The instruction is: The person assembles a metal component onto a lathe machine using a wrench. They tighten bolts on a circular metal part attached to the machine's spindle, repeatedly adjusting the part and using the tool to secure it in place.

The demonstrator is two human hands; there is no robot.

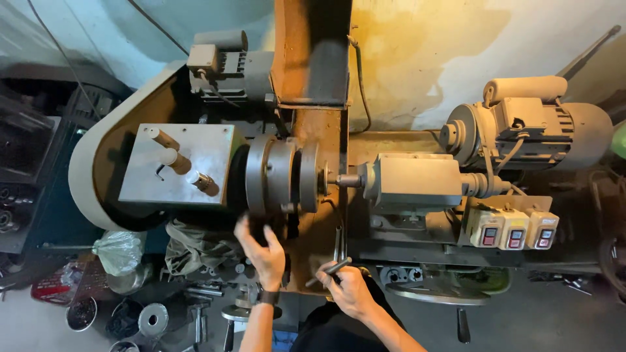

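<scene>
Chuck (282, 175) centre, tailstock (411, 182) to its right, switch boxes (514, 229) further right, motor (531, 127) behind.

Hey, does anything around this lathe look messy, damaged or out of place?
Yes. Rust-brown staining covers the panel above the chuck, and the wall beside it is stained yellow. Loose metal parts and a crumpled rag clutter the lower left.
</scene>
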